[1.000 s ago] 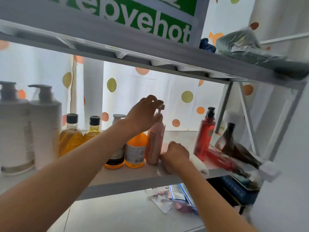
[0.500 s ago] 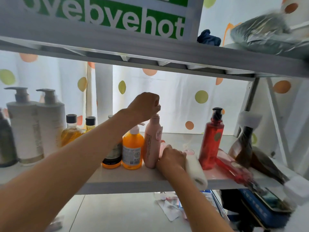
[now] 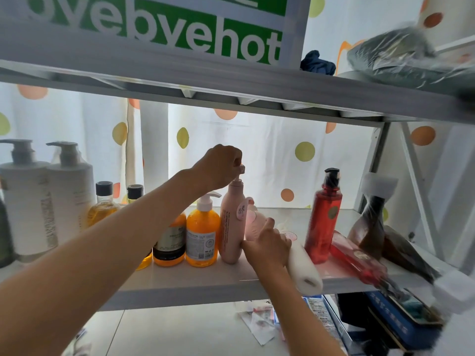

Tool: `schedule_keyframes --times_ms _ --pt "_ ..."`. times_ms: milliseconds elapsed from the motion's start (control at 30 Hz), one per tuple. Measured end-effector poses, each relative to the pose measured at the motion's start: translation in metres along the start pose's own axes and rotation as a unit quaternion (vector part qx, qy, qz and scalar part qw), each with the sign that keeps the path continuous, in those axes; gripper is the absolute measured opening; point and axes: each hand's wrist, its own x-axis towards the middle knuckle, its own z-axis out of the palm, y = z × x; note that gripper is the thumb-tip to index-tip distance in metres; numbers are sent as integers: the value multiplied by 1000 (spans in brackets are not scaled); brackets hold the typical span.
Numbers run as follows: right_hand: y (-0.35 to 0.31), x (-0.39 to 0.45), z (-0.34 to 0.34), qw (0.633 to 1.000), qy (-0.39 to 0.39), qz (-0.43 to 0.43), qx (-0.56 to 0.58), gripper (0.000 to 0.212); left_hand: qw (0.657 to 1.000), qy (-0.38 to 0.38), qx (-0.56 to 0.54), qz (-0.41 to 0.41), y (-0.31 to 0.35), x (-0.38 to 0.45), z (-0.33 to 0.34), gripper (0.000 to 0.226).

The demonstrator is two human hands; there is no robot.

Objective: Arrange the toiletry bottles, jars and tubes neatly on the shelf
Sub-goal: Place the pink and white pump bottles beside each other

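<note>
Our two hands at a white shelf (image 3: 195, 281) before a dotted curtain (image 3: 257, 150).

We count two white pump bottles (image 3: 48, 199) far left, two amber black-capped ones, two orange, one upright red (image 3: 324, 217), one red lying down. Our left hand (image 3: 221, 167) pinches the pump of the upright pink bottle (image 3: 232, 222) mid-shelf; our right hand (image 3: 268, 246), fingers curled, grips a white tube (image 3: 304, 268) lying beside its base.

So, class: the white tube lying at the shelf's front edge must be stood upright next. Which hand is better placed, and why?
The right hand. It rests against the white tube lying beside the red pump bottle. The left hand is higher up, pinching the pump of the pink bottle.
</note>
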Motion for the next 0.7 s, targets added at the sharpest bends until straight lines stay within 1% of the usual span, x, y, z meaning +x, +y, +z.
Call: schedule_keyframes --times_ms 67,133,233,333,400,467,500,600,700 --pt "0 -2 1 998 34 20 48 80 1000 3 -2 0 -1 1 1 22" --pt "-2 -4 1 989 74 36 120 83 1000 6 -3 6 -2 1 1 21" --pt "-5 -6 -1 961 121 45 244 88 999 -23 -6 23 -5 1 0 20" --pt "-3 -6 -3 941 133 48 307 96 997 -65 -28 38 -9 1 1 41" --pt "0 -7 -4 941 132 47 308 99 994 -87 -49 41 -10 2 3 61" --pt "4 -6 -5 952 123 30 280 101 989 -117 -80 29 -12 2 7 79" --pt "6 -6 -6 958 115 19 262 104 986 -134 -101 22 -13 2 10 84" --pt "12 -4 -14 973 90 7 214 108 973 -173 -153 7 -19 0 19 88" --pt "17 -1 -24 979 54 11 198 95 973 -162 -163 7 -18 -1 21 85"
